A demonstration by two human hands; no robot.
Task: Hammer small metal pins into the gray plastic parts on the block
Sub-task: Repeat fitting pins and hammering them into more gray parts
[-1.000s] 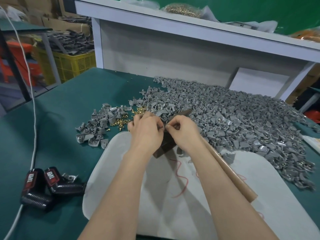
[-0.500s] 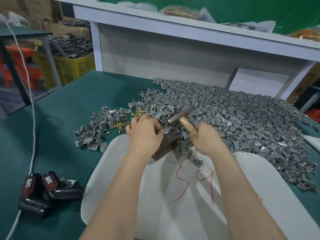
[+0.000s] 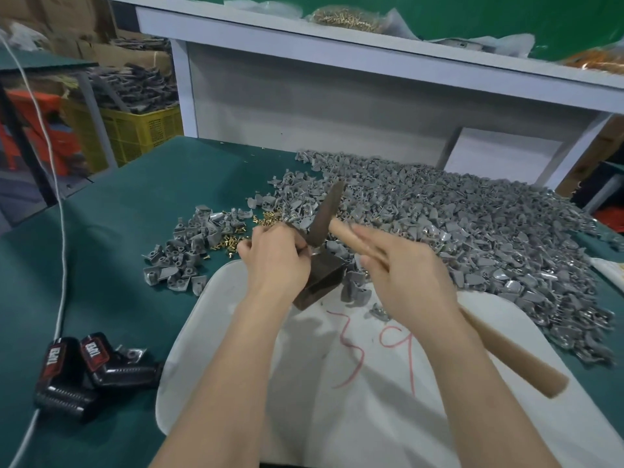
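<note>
Both hands work at the block (image 3: 322, 280): left hand (image 3: 277, 261) pinches a gray part (image 3: 312, 254) atop it, right hand (image 3: 410, 282) grips the hammer (image 3: 325, 216). Short, square taps would protect the pinch.

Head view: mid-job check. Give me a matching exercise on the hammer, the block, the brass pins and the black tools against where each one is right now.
Things:
1. hammer
2. block
3. brass pins
4. black tools

Places:
A. loose on the green mat, beside the small gray pile
B. gripped by the right hand, head raised
C. far left, near the white cable
D. held by the left hand, at the white board's far edge

Pairs: 1-B, 2-D, 3-A, 4-C
</note>
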